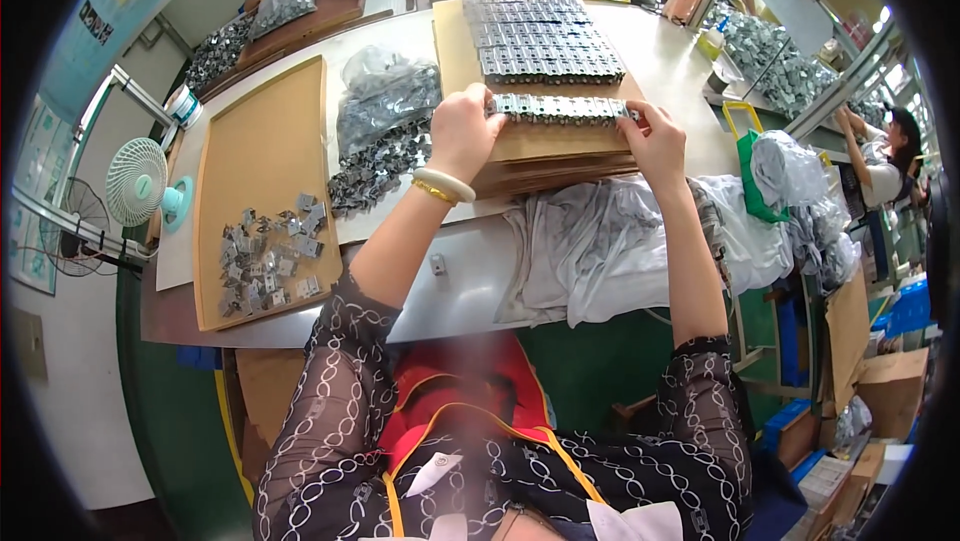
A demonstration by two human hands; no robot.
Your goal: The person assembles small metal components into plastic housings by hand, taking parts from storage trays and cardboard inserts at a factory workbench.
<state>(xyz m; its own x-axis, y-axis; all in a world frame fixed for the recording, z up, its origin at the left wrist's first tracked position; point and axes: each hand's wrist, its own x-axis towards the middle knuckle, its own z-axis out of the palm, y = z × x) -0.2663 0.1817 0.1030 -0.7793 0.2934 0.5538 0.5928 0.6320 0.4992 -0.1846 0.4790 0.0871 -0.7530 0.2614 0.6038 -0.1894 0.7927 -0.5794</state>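
Between my two hands runs a straight row of small metal brackets (pixel 560 110), pressed together side by side. My left hand (pixel 463 133) pinches its left end, and my right hand (pixel 655 146) pinches its right end. The row is over a brown board (pixel 530 147) at the front of a stack; whether it touches the board I cannot tell. Just behind it, several rows of the same brackets (pixel 545 36) lie packed in a block on the board. Left of my left hand, loose brackets (pixel 380 166) are heaped beside a clear plastic bag of parts (pixel 388 101).
A shallow brown tray (pixel 262 141) with scattered brackets lies at the left, near a small fan (pixel 137 182). White cloths (pixel 620 241) hang over the table's front edge. A green basket (pixel 755 181) stands at the right. Other people (pixel 885 156) work nearby.
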